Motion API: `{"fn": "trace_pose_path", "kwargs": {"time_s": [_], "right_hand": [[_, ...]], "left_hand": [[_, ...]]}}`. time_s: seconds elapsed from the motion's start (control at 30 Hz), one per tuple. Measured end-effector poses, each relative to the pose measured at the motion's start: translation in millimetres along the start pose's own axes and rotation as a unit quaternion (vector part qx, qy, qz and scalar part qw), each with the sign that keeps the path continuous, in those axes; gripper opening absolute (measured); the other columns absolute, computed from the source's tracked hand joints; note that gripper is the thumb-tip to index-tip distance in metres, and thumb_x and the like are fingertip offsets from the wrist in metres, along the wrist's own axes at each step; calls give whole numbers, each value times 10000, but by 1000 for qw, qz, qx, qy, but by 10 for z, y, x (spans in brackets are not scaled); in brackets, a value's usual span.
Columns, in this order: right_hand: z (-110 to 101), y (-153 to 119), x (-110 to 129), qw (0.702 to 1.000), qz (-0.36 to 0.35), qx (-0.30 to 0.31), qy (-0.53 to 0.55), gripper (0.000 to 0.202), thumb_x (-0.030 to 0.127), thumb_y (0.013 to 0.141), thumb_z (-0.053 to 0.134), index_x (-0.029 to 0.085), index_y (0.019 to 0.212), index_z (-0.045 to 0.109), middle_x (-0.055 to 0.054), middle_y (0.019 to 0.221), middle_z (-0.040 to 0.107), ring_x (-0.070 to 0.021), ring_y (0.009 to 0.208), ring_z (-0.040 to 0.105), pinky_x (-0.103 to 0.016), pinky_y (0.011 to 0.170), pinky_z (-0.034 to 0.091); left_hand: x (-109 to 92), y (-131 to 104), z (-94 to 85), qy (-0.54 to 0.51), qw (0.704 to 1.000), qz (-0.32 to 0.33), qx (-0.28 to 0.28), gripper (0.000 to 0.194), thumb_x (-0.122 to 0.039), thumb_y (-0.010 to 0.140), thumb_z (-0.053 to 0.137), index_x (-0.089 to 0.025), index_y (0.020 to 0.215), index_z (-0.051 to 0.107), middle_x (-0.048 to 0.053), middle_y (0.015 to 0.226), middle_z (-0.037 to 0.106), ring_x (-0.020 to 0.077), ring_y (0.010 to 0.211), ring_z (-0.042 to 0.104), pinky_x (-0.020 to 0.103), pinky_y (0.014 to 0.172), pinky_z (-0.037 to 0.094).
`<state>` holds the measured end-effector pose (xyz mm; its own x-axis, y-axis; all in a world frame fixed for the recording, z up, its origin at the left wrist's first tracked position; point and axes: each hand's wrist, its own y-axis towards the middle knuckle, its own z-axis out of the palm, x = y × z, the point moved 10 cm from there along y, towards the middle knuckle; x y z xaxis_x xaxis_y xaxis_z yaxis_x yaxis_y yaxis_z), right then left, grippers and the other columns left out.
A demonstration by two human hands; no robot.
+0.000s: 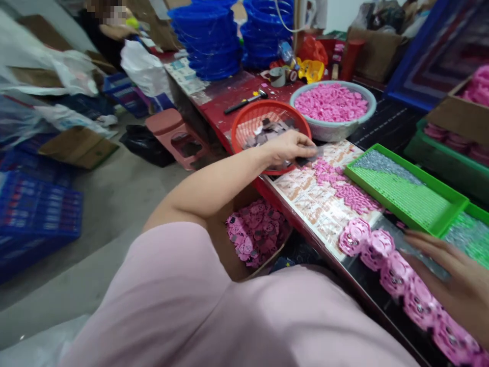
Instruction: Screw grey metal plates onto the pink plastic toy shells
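Observation:
My left hand reaches over the near rim of a red-orange basket. Its fingers are pinched on a small dark flat piece. Grey and brownish flat pieces lie in the basket. My right hand, slightly blurred, is at the right edge with its fingers stretched out, beside a row of pink openwork parts along the table's front edge. A clear, shiny strip shows between its fingers and thumb; I cannot tell whether they touch it. Small pink pieces lie heaped between the hands.
A pale basin full of pink pieces stands behind the basket. Green trays hold small clear bits. A hammer and stacked blue baskets are farther back. Below the table edge is a box of pink parts; a stool stands left.

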<state>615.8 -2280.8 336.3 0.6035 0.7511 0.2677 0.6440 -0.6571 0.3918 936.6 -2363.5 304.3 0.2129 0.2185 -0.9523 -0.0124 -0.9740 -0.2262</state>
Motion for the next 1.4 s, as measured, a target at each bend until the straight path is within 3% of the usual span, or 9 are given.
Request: {"fn": "trace_pose_path", "kwargs": {"time_s": [0.1, 0.2, 0.33, 0.53, 0.73, 0.83, 1.03, 1.27, 1.4], "right_hand": [[222, 353, 75, 991, 67, -1, 113, 282, 393, 867, 629, 256, 1110, 668, -29, 951, 727, -149, 727, 690, -265, 617, 571], [534, 567, -26, 951, 178, 33, 252, 390, 476, 852, 619, 190, 1112, 676, -52, 882, 726, -129, 641, 654, -255, 579, 549], [759, 470, -170, 877, 273, 60, 391, 370, 500, 752, 718, 157, 891, 719, -41, 718, 696, -101, 526, 583, -233, 490, 505], [742, 43, -416, 777, 382, -73, 494, 370, 436, 645, 820, 172, 831, 638, -27, 707, 677, -149, 639, 656, -281, 584, 576], [384, -126, -212, 922, 240, -74, 294, 408, 290, 854, 631, 220, 1248, 553, -20, 835, 648, -118, 705, 629, -263, 649, 557], [69, -226, -41, 984, 124, -59, 112, 364, 230, 878, 589, 191, 1240, 600, -139, 1181, 626, -212, 1035, 641, -355, 842, 569], [-211, -594, 130, 996, -19, 40, 77, 350, 154, 904, 561, 243, 1239, 605, -63, 1237, 658, -155, 1102, 650, -276, 934, 556], [-360, -1164, 287, 992, -4, 64, 104, 201, 164, 896, 587, 220, 1072, 666, -53, 1141, 685, -104, 972, 672, -200, 811, 556], [-447, -1539, 69, 991, 99, 6, 84, 199, 192, 837, 678, 218, 1034, 670, -41, 1012, 668, -109, 899, 650, -219, 774, 541]], "left_hand": [[115, -124, 839, -4, 989, -17, 144, 186, -243, 780, 766, -95, 815, 658, -2, 607, 650, 56, 490, 595, 175, 535, 494], [172, -264, 1381, 6, 974, 3, 226, 251, -303, 752, 787, -94, 732, 649, -5, 566, 633, 58, 484, 585, 157, 497, 465], [244, -336, 1647, -58, 968, 13, 242, 309, -372, 720, 799, -92, 779, 681, -20, 568, 613, 54, 478, 563, 149, 463, 433], [371, -410, 1941, -96, 961, 11, 260, 300, -368, 777, 713, -112, 929, 676, -27, 670, 611, 59, 523, 552, 168, 481, 431], [139, -425, 2215, 48, 956, 128, 261, 317, -387, 871, 552, -127, 694, 590, -60, 538, 475, 53, 500, 438, 176, 511, 321], [21, -443, 2428, 130, 925, 164, 319, 311, -333, 851, 563, -136, 611, 547, -67, 536, 408, 53, 524, 373, 185, 517, 268], [-23, -712, 3007, 141, 827, 131, 529, 271, -338, 843, 579, -137, 665, 620, -49, 540, 471, 59, 501, 412, 173, 498, 294], [180, -1208, 3620, 109, 726, 32, 678, 260, -393, 818, 669, -141, 790, 725, -31, 572, 572, 66, 508, 485, 161, 501, 354], [212, -1132, 3676, 109, 774, 1, 623, 260, -364, 863, 639, -138, 952, 732, -30, 630, 598, 46, 493, 477, 154, 487, 365]]}}
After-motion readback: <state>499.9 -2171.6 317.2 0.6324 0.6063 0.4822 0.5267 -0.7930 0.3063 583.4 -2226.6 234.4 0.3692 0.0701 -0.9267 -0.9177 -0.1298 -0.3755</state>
